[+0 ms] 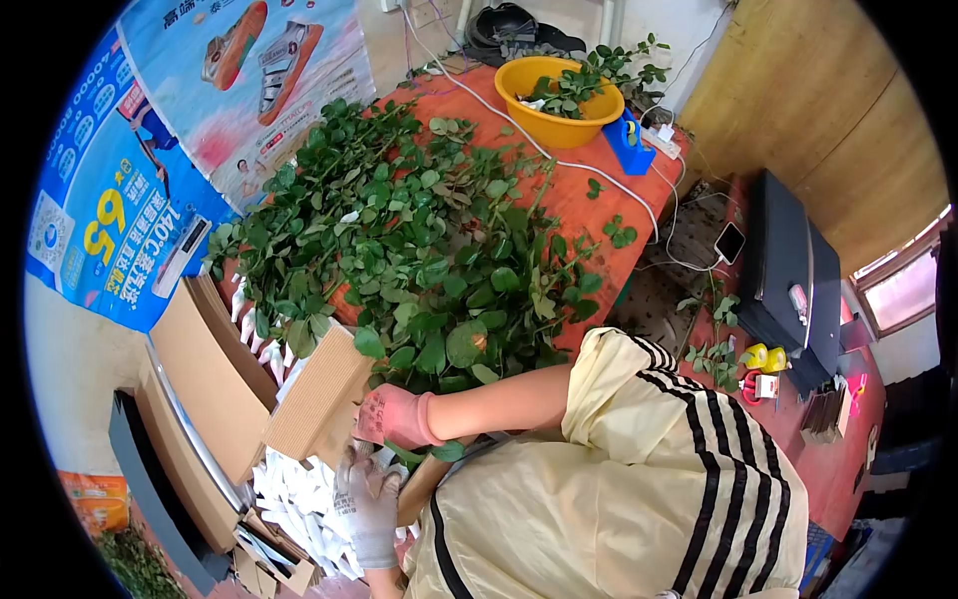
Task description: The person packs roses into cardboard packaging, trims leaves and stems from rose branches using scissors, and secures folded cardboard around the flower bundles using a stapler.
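Observation:
My right hand (397, 415), in a pink glove, comes in from the right, its fingers bent down beside a corrugated cardboard piece (317, 389). Just below it is my left hand (367, 499), in a whitish glove, fingers curled and close to the right hand's. What either hand grips is too small and hidden to make out. A few green leaves (446, 452) stick out beside the hands, on the right. White wrapped pieces (294, 499) lie packed to the left of my left hand. Above the hands, a large heap of leafy stems (399, 240) covers much of the red table (589, 225).
On the table's far side stand a yellow basin (559, 128) with leaves and a blue tape dispenser (629, 145); a white cable (499, 115) crosses the tabletop. Cardboard sheets (205, 384) lean at the left. A phone (729, 243) and black case (783, 270) are at the right.

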Tool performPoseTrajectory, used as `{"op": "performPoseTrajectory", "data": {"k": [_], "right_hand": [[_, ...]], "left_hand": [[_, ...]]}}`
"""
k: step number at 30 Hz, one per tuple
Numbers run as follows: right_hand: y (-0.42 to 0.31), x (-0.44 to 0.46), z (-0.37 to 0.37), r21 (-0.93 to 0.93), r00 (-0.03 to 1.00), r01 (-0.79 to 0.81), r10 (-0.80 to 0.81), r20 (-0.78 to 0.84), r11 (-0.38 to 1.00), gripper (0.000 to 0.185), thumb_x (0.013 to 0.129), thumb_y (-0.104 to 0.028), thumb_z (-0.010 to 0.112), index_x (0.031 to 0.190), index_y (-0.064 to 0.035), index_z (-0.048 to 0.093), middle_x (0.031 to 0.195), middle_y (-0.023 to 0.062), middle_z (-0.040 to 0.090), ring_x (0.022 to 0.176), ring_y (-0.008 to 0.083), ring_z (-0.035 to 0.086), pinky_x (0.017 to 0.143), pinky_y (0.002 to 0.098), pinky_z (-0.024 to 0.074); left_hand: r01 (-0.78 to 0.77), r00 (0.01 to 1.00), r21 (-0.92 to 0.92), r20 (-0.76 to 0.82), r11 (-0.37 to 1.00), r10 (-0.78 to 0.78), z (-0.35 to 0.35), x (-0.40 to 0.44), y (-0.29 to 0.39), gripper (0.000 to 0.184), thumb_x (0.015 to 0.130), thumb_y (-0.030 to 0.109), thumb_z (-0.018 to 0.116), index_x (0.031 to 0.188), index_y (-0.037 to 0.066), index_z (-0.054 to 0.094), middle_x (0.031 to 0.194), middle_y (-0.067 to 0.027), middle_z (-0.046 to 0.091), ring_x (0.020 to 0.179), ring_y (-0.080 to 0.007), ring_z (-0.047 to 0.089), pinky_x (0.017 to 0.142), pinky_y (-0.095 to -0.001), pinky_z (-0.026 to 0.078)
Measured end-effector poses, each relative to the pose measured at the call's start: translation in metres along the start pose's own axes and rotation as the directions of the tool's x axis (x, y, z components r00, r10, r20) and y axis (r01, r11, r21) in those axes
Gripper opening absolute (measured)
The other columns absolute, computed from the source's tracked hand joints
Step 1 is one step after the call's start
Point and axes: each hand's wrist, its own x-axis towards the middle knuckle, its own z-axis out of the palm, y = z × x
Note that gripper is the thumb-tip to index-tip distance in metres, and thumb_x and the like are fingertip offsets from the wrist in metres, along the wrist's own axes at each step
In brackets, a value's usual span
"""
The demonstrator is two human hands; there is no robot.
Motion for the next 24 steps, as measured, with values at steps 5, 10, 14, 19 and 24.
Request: {"op": "performPoseTrajectory", "data": {"k": [5,10,14,19,24], "right_hand": [[0.001,0.000,-0.006,0.044,0.999,-0.008,0.007,0.036,0.999,0.034,0.066,-0.013,0.067,0.096,-0.0116,0.051,0.093,0.0033,0.056,0.085,0.0234,0.061,0.069,0.0342,0.0497],[0.003,0.000,-0.006,0.072,1.000,-0.009,0.008,0.009,0.997,0.029,0.067,-0.015,0.067,0.091,-0.0112,0.052,0.087,0.0033,0.055,0.082,0.0238,0.060,0.067,0.0342,0.0492],[0.005,0.001,0.028,0.057,0.951,0.044,-0.025,-0.308,0.997,0.019,0.070,-0.014,0.063,0.087,-0.0105,0.053,0.084,0.0049,0.055,0.081,0.0252,0.060,0.064,0.0359,0.0479],[0.002,-0.005,0.009,0.063,0.987,-0.008,0.018,-0.160,0.998,0.021,0.071,-0.014,0.060,0.091,-0.0114,0.055,0.090,0.0052,0.058,0.088,0.0252,0.060,0.070,0.0359,0.0477],[0.002,-0.001,0.003,0.092,0.996,-0.005,0.013,-0.087,0.996,0.024,0.070,-0.013,0.062,0.092,-0.0102,0.055,0.087,0.0064,0.056,0.082,0.0259,0.060,0.066,0.0361,0.0482]], "left_hand": [[-0.007,0.999,-0.004,0.034,1.000,0.007,-0.002,0.001,0.001,0.041,0.065,0.012,0.074,0.099,0.000,0.055,0.127,-0.0213,0.049,0.112,-0.0372,0.050,0.094,-0.0427,0.041],[-0.022,0.999,0.049,0.043,0.999,0.020,-0.006,0.004,0.009,0.044,0.064,0.011,0.076,0.100,0.000,0.054,0.125,-0.0204,0.050,0.111,-0.0368,0.050,0.092,-0.0419,0.043],[-0.018,0.998,0.012,0.068,1.000,0.017,-0.007,0.007,0.006,0.047,0.062,0.013,0.077,0.101,-0.001,0.056,0.121,-0.0199,0.050,0.108,-0.0370,0.051,0.092,-0.0417,0.043],[-0.014,0.997,0.051,0.082,0.999,0.009,-0.005,0.005,0.004,0.047,0.060,0.013,0.079,0.099,-0.001,0.057,0.121,-0.0197,0.050,0.108,-0.0358,0.052,0.091,-0.0406,0.044],[-0.053,0.996,0.104,0.072,0.993,0.045,-0.007,0.007,0.007,0.048,0.059,0.014,0.079,0.099,-0.002,0.058,0.118,-0.0196,0.051,0.105,-0.0352,0.054,0.089,-0.0403,0.045]]}}
